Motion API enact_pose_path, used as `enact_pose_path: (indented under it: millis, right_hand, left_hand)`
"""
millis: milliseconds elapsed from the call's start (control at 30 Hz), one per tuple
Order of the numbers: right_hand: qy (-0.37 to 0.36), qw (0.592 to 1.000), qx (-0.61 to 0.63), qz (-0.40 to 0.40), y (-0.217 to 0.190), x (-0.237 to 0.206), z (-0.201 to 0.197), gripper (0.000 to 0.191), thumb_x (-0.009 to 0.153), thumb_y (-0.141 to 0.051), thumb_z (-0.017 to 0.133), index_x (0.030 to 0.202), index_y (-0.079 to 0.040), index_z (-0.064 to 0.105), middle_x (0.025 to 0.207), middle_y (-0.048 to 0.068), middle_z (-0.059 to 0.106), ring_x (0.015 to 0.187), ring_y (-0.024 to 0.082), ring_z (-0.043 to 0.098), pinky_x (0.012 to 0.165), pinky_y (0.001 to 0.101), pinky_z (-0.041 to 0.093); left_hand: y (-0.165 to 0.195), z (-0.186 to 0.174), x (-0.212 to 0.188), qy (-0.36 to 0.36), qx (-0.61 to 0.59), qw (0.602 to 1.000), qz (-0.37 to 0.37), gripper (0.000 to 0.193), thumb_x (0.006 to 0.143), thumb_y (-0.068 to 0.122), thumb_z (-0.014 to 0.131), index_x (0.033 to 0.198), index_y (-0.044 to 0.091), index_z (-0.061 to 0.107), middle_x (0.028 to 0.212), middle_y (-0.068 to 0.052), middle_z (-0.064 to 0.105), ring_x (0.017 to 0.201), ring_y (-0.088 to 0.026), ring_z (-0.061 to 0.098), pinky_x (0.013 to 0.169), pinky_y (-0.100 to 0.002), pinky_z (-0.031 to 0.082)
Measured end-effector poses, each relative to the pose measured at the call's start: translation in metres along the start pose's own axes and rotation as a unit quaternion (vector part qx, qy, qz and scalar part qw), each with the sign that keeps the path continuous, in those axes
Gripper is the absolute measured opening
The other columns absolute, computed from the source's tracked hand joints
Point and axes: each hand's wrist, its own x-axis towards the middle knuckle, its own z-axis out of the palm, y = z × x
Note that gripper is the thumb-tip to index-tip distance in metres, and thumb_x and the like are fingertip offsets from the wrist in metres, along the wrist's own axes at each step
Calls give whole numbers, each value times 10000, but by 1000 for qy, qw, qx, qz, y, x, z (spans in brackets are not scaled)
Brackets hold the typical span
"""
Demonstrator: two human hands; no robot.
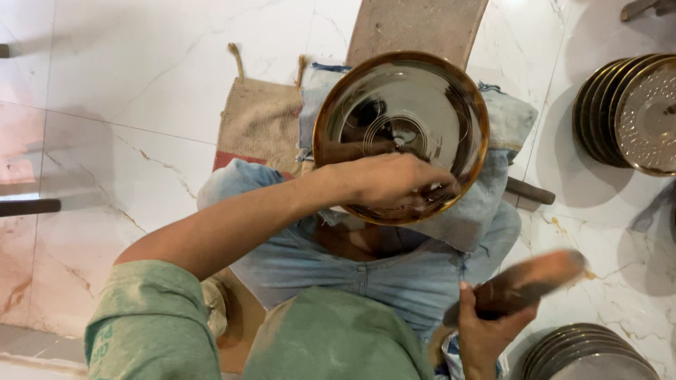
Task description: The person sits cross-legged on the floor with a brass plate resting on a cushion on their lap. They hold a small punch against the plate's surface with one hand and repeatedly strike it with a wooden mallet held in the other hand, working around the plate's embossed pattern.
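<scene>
I sit on a white marble floor [127, 91] veined with brown, a burlap sack [257, 119] spread on it at the far left of my knees. On my lap, over folded denim cloth [486, 204], rests a round brass plate [401, 134], shiny, faintly engraved with circles at its centre. My left hand [391, 179] lies curled on its near rim, fingers closed around something I cannot make out, pressing down on the metal. My right hand [486, 331] grips a wooden mallet [524, 285], blurred, near and to the right of the plate. I judge the plate stiff, fairly light and slippery on its polished face, so the rim is the sound place to hold it. 2 stacks of similar plates stand on the floor: one far right [620, 112], one near right [584, 352].
</scene>
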Motion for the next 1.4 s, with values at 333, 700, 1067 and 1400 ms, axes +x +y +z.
enact_pose_path:
  millis: [333,700,1067,1400]
  right_hand:
    - [14,970,234,64,-29,41,-4,897,943,-93,784,1618,-149,196,1060,119,637,913,225,673,842,386,597]
    - [-178,967,-175,-44,-59,114,-11,806,823,-212,777,1522,-162,379,1063,158,681,900,286,724,770,406,599]
    - [-326,691,-600,-236,-196,172,8,907,855,-264,747,1641,-394,313,982,62,669,731,306,725,638,433,593]
    - [-282,777,-354,-437,-235,191,47,769,952,-296,709,1598,-259,293,1008,193,650,751,379,709,626,465,586]
  left_hand:
    - [-3,-2,7,-78,1,997,-23,469,902,141,668,1367,158,607,1178,-67,752,1038,-282,744,857,-436,571]
    - [-12,15,-18,90,38,995,1,451,880,88,692,1325,67,622,1144,-156,714,1046,-373,698,893,-480,545]
    - [15,66,-47,454,-24,874,-171,333,923,11,664,1246,32,584,1097,-178,691,931,-328,745,804,-422,581]
    - [24,96,-39,580,-76,763,-276,277,966,60,703,1171,-19,534,968,-176,691,844,-305,739,725,-414,584]
